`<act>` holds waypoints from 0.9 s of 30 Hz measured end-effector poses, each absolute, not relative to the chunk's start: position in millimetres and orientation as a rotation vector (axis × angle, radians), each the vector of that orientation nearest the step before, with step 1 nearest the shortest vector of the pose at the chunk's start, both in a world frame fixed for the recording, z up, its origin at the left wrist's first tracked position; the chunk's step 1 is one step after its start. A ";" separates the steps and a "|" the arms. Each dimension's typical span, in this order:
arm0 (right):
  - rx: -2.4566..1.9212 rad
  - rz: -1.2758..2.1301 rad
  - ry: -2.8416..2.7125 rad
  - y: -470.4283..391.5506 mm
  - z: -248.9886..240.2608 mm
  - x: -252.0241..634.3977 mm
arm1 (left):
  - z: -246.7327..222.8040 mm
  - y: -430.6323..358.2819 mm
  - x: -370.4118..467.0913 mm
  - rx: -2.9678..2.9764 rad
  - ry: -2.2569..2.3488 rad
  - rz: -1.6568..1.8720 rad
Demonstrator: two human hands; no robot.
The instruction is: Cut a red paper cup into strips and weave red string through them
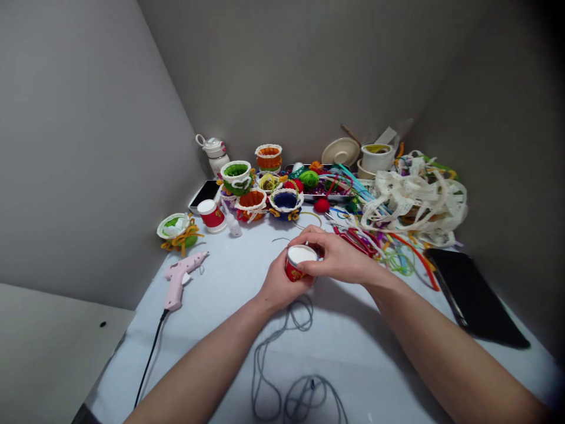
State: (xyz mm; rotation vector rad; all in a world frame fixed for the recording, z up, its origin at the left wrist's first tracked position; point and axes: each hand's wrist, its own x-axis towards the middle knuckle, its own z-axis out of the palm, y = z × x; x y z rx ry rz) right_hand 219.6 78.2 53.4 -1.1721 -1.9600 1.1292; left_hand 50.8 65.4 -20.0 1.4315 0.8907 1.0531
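Observation:
Both hands are around a red paper cup with a white top face and a gold print, over the middle of the table. My left hand wraps round its left and near side. The fingers of my right hand curl over its far and right side, with the thumb at the top edge. A grey band, perhaps cord, runs along that edge. From below the hands a thin grey cord trails in loose loops toward the near table edge. Whether the cup is upside down I cannot tell.
A pink glue gun lies at left, its black cable running nearer. Another red cup and several yarn-covered cups stand behind. Red-handled scissors, lace ribbon and a black tablet lie at right.

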 end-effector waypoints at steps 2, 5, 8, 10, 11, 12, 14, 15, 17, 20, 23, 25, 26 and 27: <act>-1.192 1.099 -1.972 77.7 53.9 219.7 | -21.4 66.3 50.5 1.434 0.899 1.059; -1.205 1.068 -1.994 76.6 55.1 219.9 | -22.3 67.0 50.2 1.456 0.938 1.058; -1.177 1.029 -2.012 75.7 55.9 219.6 | -21.0 66.8 50.4 1.500 0.969 1.051; -1.164 1.005 -2.018 75.5 55.8 219.3 | -19.7 66.3 50.6 1.528 0.981 1.043; -1.160 0.998 -2.019 75.6 55.5 219.1 | -19.2 66.1 50.6 1.536 0.986 1.036; -1.158 0.995 -2.020 75.7 55.1 219.1 | -18.9 65.9 50.7 1.539 0.987 1.031; -1.154 0.994 -2.024 76.1 54.2 219.4 | -19.0 65.6 50.7 1.532 0.987 1.024; -1.149 0.994 -2.025 76.3 53.7 219.8 | -19.4 65.7 50.6 1.527 0.984 1.023; -1.129 0.999 -2.038 76.7 53.0 221.2 | -20.7 66.3 50.5 1.517 0.971 1.024; -1.065 1.022 -2.089 77.4 53.2 225.1 | -23.3 67.7 50.0 1.494 0.936 1.000; -1.007 1.072 -2.155 78.3 54.9 229.7 | -25.4 68.2 49.0 1.480 0.904 0.952; -1.001 1.092 -2.184 78.9 56.2 232.1 | -26.2 67.7 48.3 1.485 0.893 0.928; -1.006 1.095 -2.192 79.2 56.7 232.8 | -26.4 67.4 47.9 1.491 0.893 0.920; -1.011 1.096 -2.198 79.4 57.2 233.2 | -26.4 67.1 47.6 1.497 0.897 0.911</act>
